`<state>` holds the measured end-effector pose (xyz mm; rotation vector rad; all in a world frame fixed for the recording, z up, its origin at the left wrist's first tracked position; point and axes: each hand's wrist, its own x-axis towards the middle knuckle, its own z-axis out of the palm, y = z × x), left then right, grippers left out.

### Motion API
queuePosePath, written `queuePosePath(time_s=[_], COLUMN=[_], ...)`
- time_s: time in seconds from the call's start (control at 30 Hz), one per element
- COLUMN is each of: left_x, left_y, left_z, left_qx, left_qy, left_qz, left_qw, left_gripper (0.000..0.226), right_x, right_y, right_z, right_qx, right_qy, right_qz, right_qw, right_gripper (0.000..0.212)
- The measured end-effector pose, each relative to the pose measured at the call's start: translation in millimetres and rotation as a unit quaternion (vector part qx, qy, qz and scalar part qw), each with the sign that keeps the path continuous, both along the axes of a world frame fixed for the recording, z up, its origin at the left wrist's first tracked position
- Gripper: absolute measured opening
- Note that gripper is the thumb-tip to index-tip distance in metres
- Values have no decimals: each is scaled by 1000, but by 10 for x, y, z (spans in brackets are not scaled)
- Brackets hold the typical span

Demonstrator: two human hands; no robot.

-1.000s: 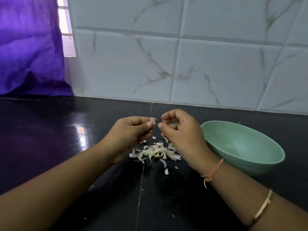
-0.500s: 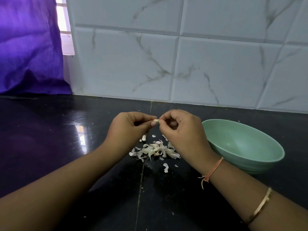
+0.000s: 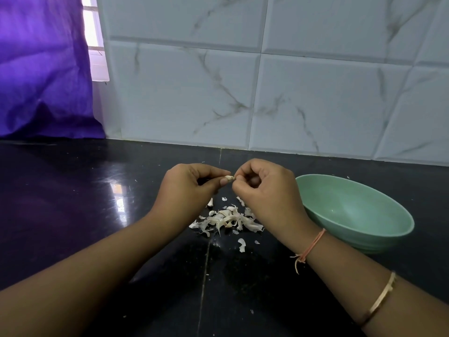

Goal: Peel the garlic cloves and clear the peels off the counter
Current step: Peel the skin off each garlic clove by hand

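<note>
At the centre of the frame our left hand pinches a garlic clove between thumb and forefinger, while our right hand curls its fingertips onto the clove's other end. Just below lies a heap of peels on the black counter; a green bowl sits at right.

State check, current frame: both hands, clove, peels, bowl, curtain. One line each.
left hand: pinches the garlic clove at its fingertips.
right hand: fingers curled, pinches the clove's other end.
garlic clove: in the air between both hands; how far peeled, cannot tell.
peels: loose pile on the counter below the hands, some strays.
bowl: upright, right of the pile; nothing visible inside.
curtain: hanging, covers most of the window.
</note>
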<state>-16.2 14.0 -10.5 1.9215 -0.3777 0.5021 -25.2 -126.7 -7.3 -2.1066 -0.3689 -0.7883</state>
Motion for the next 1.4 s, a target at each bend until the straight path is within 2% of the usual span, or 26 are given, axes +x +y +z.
queuePosePath(time_s=[0.2,0.53,0.77,0.9,1.07,1.23,1.4], left_x=[0,-1,-52,-31,-4,-22,17], left_y=[16,-3,-39,-31,-55,-68,-24], left_z=[20,-6,15,-4,-16,18,53], left_qx=[-47,-13,-39,-79,-196,-287,-338], left_qy=[28,4,14,50,119,158,180], left_qz=[-16,15,-3,-38,-107,-146,-151], left_qw=[998,1000,999,995,967,934,911], left_gripper=[17,11,13,14,14,10,16], right_x=[35,20,22,27,50,60,86], right_y=[2,17,17,24,56,61,25], right_z=[-27,-34,-21,-11,-13,-39,-96], right_qx=[76,6,-6,60,133,139,94], right_qy=[39,-34,-27,40,95,123,158], right_qz=[18,-1,-9,2,17,10,-11], right_qw=[996,999,1000,997,986,983,983], right_gripper=[13,7,13,14,12,12,12])
